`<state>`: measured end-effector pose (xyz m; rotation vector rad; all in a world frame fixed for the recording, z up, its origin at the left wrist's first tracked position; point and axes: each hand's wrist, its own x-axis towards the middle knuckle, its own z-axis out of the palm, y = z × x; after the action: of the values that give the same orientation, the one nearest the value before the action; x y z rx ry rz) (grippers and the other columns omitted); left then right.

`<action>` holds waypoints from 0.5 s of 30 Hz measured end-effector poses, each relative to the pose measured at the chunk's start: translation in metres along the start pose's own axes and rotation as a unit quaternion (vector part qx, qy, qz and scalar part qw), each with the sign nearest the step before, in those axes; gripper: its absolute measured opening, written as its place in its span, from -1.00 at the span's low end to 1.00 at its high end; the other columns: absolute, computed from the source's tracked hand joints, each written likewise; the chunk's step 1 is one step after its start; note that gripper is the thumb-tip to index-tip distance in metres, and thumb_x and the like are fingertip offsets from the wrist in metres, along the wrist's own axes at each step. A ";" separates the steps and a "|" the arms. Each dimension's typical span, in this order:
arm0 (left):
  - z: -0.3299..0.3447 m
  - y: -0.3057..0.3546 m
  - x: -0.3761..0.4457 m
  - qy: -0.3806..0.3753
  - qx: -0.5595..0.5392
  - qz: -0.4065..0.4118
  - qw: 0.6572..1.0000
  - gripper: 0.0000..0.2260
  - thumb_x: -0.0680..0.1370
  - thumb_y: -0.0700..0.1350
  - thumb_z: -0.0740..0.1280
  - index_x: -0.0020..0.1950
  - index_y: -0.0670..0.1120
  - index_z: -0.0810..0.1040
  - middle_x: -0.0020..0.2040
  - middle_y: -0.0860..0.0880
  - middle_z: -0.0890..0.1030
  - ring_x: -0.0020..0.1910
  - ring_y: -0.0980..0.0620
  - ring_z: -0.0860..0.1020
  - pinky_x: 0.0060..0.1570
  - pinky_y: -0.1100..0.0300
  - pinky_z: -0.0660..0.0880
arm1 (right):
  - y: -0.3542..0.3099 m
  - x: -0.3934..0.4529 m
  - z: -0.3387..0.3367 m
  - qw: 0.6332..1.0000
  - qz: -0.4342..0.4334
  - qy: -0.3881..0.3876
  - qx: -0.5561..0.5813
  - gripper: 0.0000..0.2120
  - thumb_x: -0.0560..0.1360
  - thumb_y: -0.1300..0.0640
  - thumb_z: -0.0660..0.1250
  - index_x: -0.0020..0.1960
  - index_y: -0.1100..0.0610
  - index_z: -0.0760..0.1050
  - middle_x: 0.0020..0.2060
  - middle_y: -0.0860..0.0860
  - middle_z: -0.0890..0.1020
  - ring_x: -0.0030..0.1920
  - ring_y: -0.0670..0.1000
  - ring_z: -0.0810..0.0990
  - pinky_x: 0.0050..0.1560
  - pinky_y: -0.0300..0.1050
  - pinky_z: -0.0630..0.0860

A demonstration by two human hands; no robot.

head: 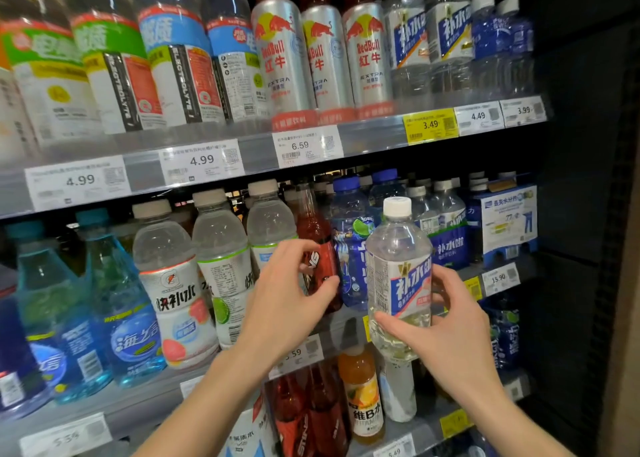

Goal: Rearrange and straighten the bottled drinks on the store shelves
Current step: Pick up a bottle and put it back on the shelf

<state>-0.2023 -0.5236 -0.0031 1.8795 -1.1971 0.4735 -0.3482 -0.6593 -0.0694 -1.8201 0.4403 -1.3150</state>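
A: Head view, what's w/ the right hand (446,321)?
B: Wrapped round a clear bottle (398,276), white cap, upright, held in front of middle shelf (346,321), right side.
A: Left hand (291,290)?
B: Fingers curled, loosely spread, touching red bottle (318,249) on same shelf

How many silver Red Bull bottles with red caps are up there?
3, side by side on the top shelf: left one, middle one, right one. More may hide behind them.
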 end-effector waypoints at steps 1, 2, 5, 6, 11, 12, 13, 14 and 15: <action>-0.002 0.002 0.005 0.003 0.014 0.010 1.000 -0.66 0.48 0.06 0.43 0.22 0.13 0.44 0.15 0.23 0.46 0.01 0.30 0.51 0.00 0.10 0.53 | 0.000 0.001 0.000 1.000 0.003 -0.001 0.003 -0.42 0.18 -0.02 0.67 0.05 -0.27 0.43 -0.04 -0.42 0.59 -0.03 -0.28 0.59 -0.03 -0.10 0.61; -0.003 0.004 0.010 0.004 0.022 0.017 1.000 -0.63 0.48 0.07 0.42 0.24 0.13 0.42 0.18 0.23 0.44 0.00 0.27 0.52 0.01 0.05 0.54 | 0.001 0.002 0.000 1.000 0.005 -0.002 0.006 -0.42 0.18 -0.03 0.67 0.06 -0.27 0.44 -0.04 -0.40 0.60 -0.04 -0.27 0.60 -0.01 -0.07 0.62; -0.006 0.010 0.026 -0.005 0.044 0.028 0.999 -0.55 0.46 0.12 0.40 0.31 0.11 0.38 0.22 0.21 0.41 -0.05 0.23 0.54 0.03 0.01 0.55 | 0.002 0.004 0.001 1.000 0.007 -0.005 0.010 -0.41 0.17 -0.04 0.67 0.08 -0.25 0.45 -0.05 -0.38 0.61 -0.04 -0.25 0.61 0.01 -0.05 0.63; -0.007 0.011 0.030 -0.010 0.051 0.027 0.998 -0.51 0.45 0.13 0.40 0.34 0.10 0.36 0.23 0.20 0.40 -0.05 0.21 0.55 0.03 0.01 0.55 | 0.002 0.005 0.001 1.000 0.007 -0.005 0.011 -0.41 0.17 -0.04 0.67 0.08 -0.25 0.45 -0.05 -0.37 0.62 -0.04 -0.24 0.62 0.01 -0.04 0.64; -0.007 0.015 0.050 -0.016 0.109 -0.004 0.994 -0.41 0.45 0.14 0.41 0.42 0.09 0.28 0.10 0.04 0.41 -0.05 -0.02 0.61 0.04 -0.04 0.52 | 0.002 0.007 0.001 1.000 0.004 -0.004 0.012 -0.40 0.18 -0.04 0.68 0.09 -0.24 0.45 -0.03 -0.37 0.62 -0.04 -0.22 0.63 0.00 -0.03 0.64; -0.007 0.017 0.055 -0.019 0.126 -0.009 0.992 -0.39 0.45 0.14 0.41 0.43 0.08 0.26 0.11 -0.02 0.44 0.02 -0.13 0.60 0.07 -0.05 0.50 | 0.003 0.007 0.001 1.000 0.004 -0.004 0.011 -0.40 0.17 -0.04 0.67 0.09 -0.25 0.45 -0.03 -0.37 0.62 -0.04 -0.23 0.63 0.00 -0.04 0.64; -0.007 0.019 0.061 -0.025 0.140 -0.016 0.990 -0.35 0.45 0.14 0.41 0.46 0.06 0.24 0.15 -0.08 0.47 0.10 -0.21 0.56 0.11 -0.06 0.48 | 0.003 0.007 0.000 1.000 0.004 -0.003 0.010 -0.40 0.17 -0.04 0.67 0.09 -0.25 0.45 -0.03 -0.37 0.62 -0.05 -0.23 0.63 0.00 -0.05 0.64; -0.007 0.022 0.068 -0.030 0.146 -0.022 0.989 -0.29 0.45 0.14 0.42 0.51 0.04 0.20 0.21 -0.13 0.48 0.18 -0.25 0.52 0.15 -0.06 0.46 | 0.003 0.007 0.000 1.000 0.004 -0.002 0.009 -0.41 0.17 -0.04 0.67 0.08 -0.26 0.45 -0.04 -0.37 0.62 -0.05 -0.23 0.63 0.00 -0.07 0.63; -0.008 0.025 0.074 -0.034 0.144 -0.027 0.989 -0.25 0.44 0.13 0.43 0.54 0.03 0.16 0.25 -0.17 0.50 0.21 -0.26 0.50 0.17 -0.06 0.47 | 0.003 0.007 -0.001 1.000 0.004 -0.001 0.008 -0.41 0.17 -0.03 0.68 0.07 -0.26 0.45 -0.04 -0.38 0.62 -0.04 -0.24 0.62 -0.01 -0.10 0.61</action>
<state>-0.1880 -0.5632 0.0627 2.1843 -1.1665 0.5820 -0.3459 -0.6664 -0.0669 -1.8040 0.4337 -1.3082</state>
